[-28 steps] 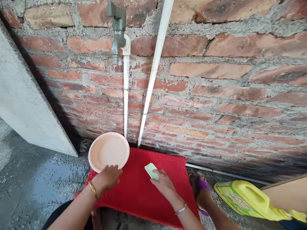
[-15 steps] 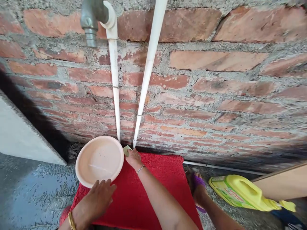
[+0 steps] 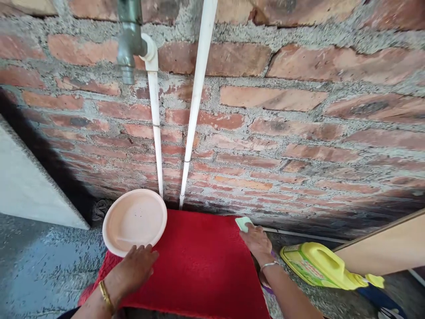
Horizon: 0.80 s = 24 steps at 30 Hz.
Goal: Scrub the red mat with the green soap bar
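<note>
Red mat (image 3: 202,266) lies under our hands in the head view, at the foot of the brick wall (image 3: 252,141). Our right hand (image 3: 258,241) grasps a pale green block (image 3: 243,223), which has travelled along the far edge from beside the pink basin (image 3: 133,212) to the far right corner; we judge this pass near its end. Our left hand (image 3: 137,266) is unclenched, holding nothing visible, by the basin's near rim; we cannot tell whether it touches. The basin covers the far left corner.

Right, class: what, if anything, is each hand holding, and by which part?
The right hand holds a pale green object by the end nearer the person. The left hand is at the basin's near rim; whether it grips cannot be told.
</note>
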{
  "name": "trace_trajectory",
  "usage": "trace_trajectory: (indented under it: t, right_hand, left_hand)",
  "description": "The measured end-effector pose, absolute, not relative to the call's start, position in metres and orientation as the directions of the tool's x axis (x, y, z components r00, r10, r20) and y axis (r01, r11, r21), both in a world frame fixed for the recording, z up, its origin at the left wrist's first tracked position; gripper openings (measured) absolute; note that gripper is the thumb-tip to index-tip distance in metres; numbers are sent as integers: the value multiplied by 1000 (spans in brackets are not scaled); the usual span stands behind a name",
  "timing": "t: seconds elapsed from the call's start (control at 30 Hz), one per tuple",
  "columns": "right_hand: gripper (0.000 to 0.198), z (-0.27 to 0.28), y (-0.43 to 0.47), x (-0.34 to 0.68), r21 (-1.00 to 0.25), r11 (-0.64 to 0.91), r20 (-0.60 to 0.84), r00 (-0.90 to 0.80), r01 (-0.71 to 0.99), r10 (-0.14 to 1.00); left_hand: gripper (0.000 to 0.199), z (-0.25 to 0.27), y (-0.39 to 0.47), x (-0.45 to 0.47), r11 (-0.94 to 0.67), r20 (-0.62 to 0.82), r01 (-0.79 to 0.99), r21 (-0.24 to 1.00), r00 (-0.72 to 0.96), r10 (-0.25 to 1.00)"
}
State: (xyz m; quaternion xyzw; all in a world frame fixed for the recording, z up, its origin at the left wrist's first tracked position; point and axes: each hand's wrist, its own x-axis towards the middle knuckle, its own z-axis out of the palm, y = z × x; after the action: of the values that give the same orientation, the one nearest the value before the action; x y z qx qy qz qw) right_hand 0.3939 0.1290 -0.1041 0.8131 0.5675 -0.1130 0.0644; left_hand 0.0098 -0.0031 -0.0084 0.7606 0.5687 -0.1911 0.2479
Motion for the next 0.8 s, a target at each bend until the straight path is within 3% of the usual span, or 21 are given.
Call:
trace_trajectory:
  t: [0.2,0.47,0.67,0.8]
  right_hand:
    - [40,-127,109,293,-248,-18,-258,-48,969,965]
    - [43,-143,106,166,-294,178,-330,-275,939,903]
    - [48,-138,111,250,-220,130,-362,-204,967,909]
    - [47,-117,105,350,-54,-121,-363,93,991,927]
  left_hand:
    - [46,7,-5,7,-192,-610,971,141,238,756]
    - [46,-5,-6,-10,-205,-582,964,171,266,769]
    - [47,-10,-5,-5,-244,-564,958,150,285,775]
    - [47,-6,-7,3,-240,-559,958,157,286,778]
